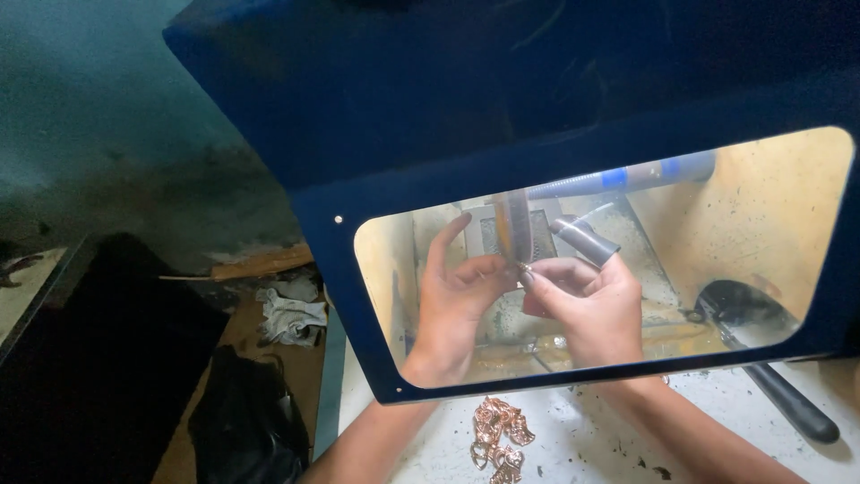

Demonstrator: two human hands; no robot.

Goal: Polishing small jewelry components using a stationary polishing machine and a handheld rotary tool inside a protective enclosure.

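Metal piece point(522, 267): small, greyish | left hand point(452, 300), right hand point(587, 309) grip pinches it

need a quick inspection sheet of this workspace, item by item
surface: white bench top, speckled with dark flecks
job's things: small metal piece pinched between both hands at the edge of a polishing wheel, seen through the window of a blue hood
clutter: heap of copper-coloured pieces on the bench; black-handled tool at right
grippers: left hand and right hand both inside the hood, fingers closed on the piece
cables: nothing seen
surroundings: crumpled white rags and a black bag on the floor at left
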